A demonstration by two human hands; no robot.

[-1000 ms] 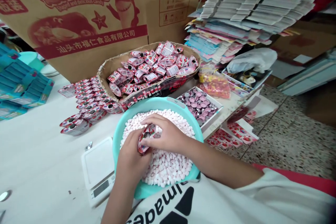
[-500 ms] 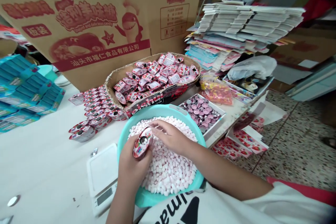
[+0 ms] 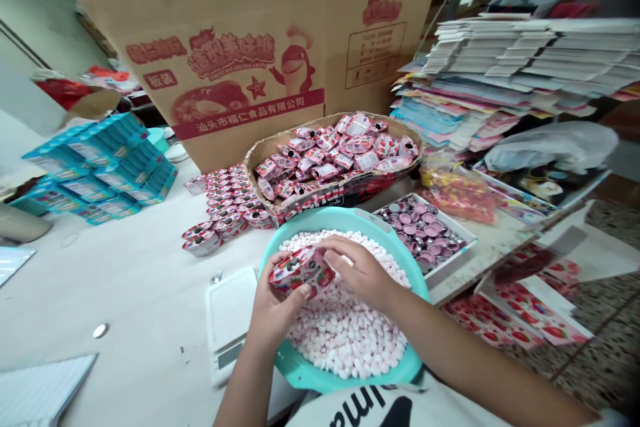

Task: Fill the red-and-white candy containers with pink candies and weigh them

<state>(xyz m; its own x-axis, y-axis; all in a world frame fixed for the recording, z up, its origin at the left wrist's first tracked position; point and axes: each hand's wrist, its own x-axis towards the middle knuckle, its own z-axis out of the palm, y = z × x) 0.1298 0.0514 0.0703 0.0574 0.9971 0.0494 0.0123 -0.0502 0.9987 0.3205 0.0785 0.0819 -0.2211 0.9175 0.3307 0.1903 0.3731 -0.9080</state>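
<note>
My left hand [image 3: 280, 310] is wrapped round a small strawberry-printed candy box [image 3: 305, 273], its thumb across the near side. The box is tilted, with its top and round hole turned up; white pieces show at the hole. My right hand [image 3: 357, 270] is at the box's right end, fingers stretched out and slightly bent; I cannot tell whether they touch the box. Both hands are over a turquoise basin [image 3: 420, 280] full of small white-pink candies [image 3: 350, 340].
Left of the basin stands a white scale [image 3: 233, 313]. Filled rows of similar boxes [image 3: 230, 197] and a cut carton [image 3: 257, 203] of them lie behind. A tray [image 3: 460, 247] of round metal caps is at the right, near the table edge. Blue boxes [image 3: 110, 160] are stacked far left.
The box in my left hand has turned, so its printed near side now shows and its hole faces more away. My right hand stays close beside it. The view has swung left.
</note>
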